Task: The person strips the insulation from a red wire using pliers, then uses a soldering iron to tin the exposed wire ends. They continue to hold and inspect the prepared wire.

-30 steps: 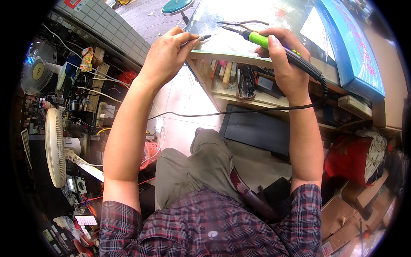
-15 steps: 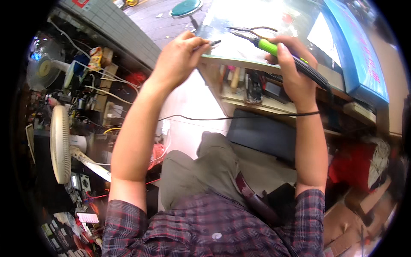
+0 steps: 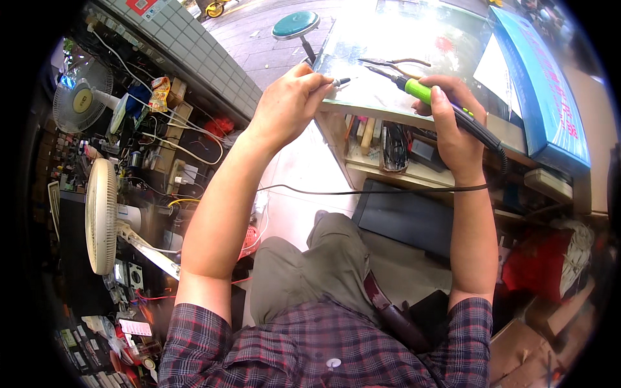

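Both arms reach forward to the near edge of a glass-topped counter (image 3: 369, 102). My left hand (image 3: 289, 102) is closed in a pinch on a small rod-like piece with a dark tip (image 3: 341, 82), which points right over the counter's corner. My right hand (image 3: 458, 126) grips a soldering iron (image 3: 419, 90) by its bright green handle, its metal shaft aimed up and left. A gap separates the iron from the small piece. Just beyond the iron, a pair of pliers (image 3: 402, 62) lies on the glass. The iron's black cord (image 3: 362, 192) crosses in front of me.
A long blue box (image 3: 546, 97) stands on the counter's right side. Shelves below hold tools and a coiled-cable pack (image 3: 396, 147). Two fans, the nearer one white (image 3: 102, 216), stand left among tangled wires. Beyond the counter is a green round stool (image 3: 295, 24).
The whole scene sits slightly lower and farther right in the picture. Both hands keep their holds, and the iron stays in much the same place over the counter.
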`<state>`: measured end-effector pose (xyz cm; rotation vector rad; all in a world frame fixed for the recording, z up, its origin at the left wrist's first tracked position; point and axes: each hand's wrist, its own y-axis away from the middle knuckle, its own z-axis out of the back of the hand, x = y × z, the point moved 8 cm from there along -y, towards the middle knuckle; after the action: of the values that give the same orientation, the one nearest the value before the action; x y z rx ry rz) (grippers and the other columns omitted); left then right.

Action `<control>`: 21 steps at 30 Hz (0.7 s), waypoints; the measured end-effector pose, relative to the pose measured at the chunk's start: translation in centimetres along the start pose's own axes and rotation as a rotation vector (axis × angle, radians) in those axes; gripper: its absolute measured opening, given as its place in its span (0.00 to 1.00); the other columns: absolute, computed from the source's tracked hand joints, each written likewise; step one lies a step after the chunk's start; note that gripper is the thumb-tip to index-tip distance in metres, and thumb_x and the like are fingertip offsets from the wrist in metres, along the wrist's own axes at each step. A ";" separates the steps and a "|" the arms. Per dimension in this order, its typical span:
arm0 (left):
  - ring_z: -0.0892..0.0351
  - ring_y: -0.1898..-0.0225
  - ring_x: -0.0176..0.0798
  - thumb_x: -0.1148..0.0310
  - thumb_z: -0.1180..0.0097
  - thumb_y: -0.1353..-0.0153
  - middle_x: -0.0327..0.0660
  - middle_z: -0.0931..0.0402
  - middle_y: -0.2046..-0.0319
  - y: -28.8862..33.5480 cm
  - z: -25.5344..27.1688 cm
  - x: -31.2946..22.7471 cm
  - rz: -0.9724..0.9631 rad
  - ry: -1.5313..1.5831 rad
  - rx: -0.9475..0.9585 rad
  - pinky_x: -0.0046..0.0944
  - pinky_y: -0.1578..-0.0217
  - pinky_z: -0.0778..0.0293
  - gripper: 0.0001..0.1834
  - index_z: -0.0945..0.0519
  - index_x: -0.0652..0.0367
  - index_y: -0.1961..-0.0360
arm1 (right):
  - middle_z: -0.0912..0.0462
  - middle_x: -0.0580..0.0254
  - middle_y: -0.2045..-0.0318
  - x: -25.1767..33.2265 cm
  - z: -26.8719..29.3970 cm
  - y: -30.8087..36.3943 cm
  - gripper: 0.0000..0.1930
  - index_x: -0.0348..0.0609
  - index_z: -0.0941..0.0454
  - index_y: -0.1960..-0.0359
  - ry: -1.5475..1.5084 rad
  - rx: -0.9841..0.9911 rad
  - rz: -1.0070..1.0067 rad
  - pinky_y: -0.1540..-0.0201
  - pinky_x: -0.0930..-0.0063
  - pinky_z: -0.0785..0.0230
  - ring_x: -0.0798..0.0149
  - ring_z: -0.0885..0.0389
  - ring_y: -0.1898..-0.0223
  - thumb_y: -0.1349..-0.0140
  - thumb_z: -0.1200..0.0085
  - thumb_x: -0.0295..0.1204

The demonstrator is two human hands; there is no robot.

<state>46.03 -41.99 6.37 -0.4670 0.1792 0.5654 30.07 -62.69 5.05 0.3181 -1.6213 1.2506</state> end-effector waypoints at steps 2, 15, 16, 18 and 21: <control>0.13 0.57 0.52 0.67 0.40 0.23 0.48 0.17 0.58 -0.1 -0.1 0.0 -0.005 -0.008 0.003 0.46 0.52 0.20 0.14 0.10 0.61 0.45 | 0.12 0.59 0.65 0.0 0.0 0.0 0.10 0.34 0.15 0.50 -0.001 -0.006 0.005 0.57 0.76 0.19 0.71 0.11 0.62 0.24 0.46 0.27; 0.13 0.57 0.52 0.67 0.40 0.23 0.48 0.17 0.59 0.0 -0.1 0.0 -0.023 -0.012 -0.011 0.46 0.52 0.20 0.14 0.10 0.62 0.45 | 0.12 0.58 0.65 -0.2 0.0 0.0 0.10 0.34 0.15 0.50 -0.035 -0.024 0.006 0.56 0.76 0.19 0.71 0.11 0.62 0.24 0.46 0.27; 0.13 0.57 0.52 0.67 0.41 0.23 0.48 0.17 0.59 0.0 -0.1 0.0 -0.026 -0.015 -0.016 0.46 0.52 0.20 0.14 0.10 0.62 0.45 | 0.11 0.58 0.65 -0.3 0.0 0.0 0.10 0.34 0.15 0.50 -0.035 -0.024 0.004 0.56 0.76 0.19 0.71 0.11 0.62 0.24 0.46 0.27; 0.13 0.57 0.52 0.67 0.41 0.23 0.48 0.17 0.59 0.1 0.0 -0.1 -0.014 -0.014 -0.011 0.46 0.53 0.20 0.14 0.10 0.61 0.45 | 0.11 0.58 0.64 -0.3 0.0 0.0 0.11 0.34 0.15 0.50 -0.034 -0.024 -0.002 0.55 0.76 0.19 0.71 0.11 0.62 0.24 0.46 0.28; 0.13 0.57 0.52 0.66 0.40 0.23 0.48 0.17 0.59 0.2 0.0 -0.2 -0.011 -0.031 -0.017 0.47 0.53 0.20 0.14 0.10 0.60 0.45 | 0.11 0.58 0.64 -0.3 0.1 0.0 0.11 0.34 0.15 0.50 -0.028 -0.025 -0.004 0.55 0.76 0.18 0.71 0.11 0.62 0.23 0.46 0.29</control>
<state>45.74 -41.90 6.33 -0.4751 0.1424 0.5630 30.15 -62.85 4.81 0.3242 -1.6587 1.2268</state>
